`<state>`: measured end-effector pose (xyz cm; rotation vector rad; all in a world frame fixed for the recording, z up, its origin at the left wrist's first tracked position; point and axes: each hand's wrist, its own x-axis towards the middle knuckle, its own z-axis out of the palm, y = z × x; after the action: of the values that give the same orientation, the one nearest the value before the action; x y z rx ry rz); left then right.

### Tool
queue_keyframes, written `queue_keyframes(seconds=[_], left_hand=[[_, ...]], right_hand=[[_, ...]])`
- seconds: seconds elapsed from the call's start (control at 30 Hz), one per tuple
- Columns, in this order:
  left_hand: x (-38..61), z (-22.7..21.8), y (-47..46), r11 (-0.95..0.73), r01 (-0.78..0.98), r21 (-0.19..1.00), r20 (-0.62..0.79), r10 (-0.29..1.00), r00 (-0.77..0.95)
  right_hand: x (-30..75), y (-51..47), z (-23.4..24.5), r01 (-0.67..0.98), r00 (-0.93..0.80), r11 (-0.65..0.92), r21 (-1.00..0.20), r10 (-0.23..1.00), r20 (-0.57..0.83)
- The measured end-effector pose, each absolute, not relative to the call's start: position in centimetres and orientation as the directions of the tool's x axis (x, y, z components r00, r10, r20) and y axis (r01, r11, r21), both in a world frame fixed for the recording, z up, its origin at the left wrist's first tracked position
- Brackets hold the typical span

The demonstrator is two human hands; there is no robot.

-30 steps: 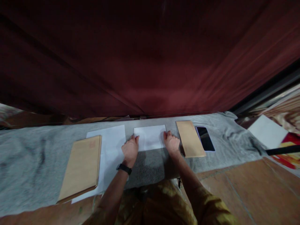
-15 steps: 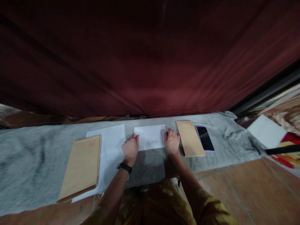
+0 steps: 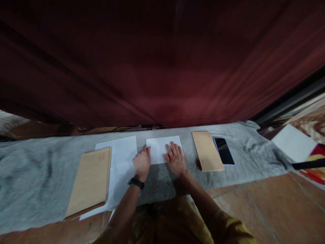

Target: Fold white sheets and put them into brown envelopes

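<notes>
A small white sheet of paper (image 3: 158,142), apparently folded, lies crosswise on the grey cloth. My left hand (image 3: 142,161), with a black band on its wrist, is closed with the thumb at the paper's left edge. Flat on the right part of the same paper rests my right hand (image 3: 176,160), fingers spread. Left of my left hand, larger white paper (image 3: 123,159) lies partly under a stack of brown envelopes (image 3: 90,178). To the right of my right hand are narrower brown envelopes (image 3: 207,150).
A phone (image 3: 223,150) with a dark screen lies beside the narrow envelopes. The grey cloth (image 3: 251,159) covers a long, narrow surface before a dark red curtain (image 3: 162,74). A white square item (image 3: 294,143) is at the far right, above the tiled floor (image 3: 274,203).
My right hand has moved left from the paper's right edge onto its face, and its fingers have spread flat. My left hand stays at the left edge.
</notes>
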<state>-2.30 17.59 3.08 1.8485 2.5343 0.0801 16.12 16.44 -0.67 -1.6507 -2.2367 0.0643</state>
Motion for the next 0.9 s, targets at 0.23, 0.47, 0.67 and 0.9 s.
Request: queue_keyframes(seconds=[0.23,0.47,0.67,0.9], left_hand=[[-0.5,3.3,15.1,-0.09,0.988,0.128,0.279,0.959,0.051],[2.3,1.4,12.7,-0.18,0.974,0.141,0.281,0.95,0.134],[2.0,0.2,13.0,-0.22,0.964,0.147,0.187,0.964,0.191],[1.4,0.2,12.7,-0.155,0.976,0.152,0.209,0.97,0.121]], right_hand=[[16.1,16.4,-0.7,0.917,-0.241,0.305,-0.256,0.938,0.25],[16.2,16.5,-0.5,0.913,-0.246,0.305,-0.27,0.941,0.232],[16.1,16.5,-0.6,0.916,-0.241,0.301,-0.266,0.942,0.235],[17.3,16.2,-1.4,0.948,-0.134,0.203,-0.245,0.953,0.272]])
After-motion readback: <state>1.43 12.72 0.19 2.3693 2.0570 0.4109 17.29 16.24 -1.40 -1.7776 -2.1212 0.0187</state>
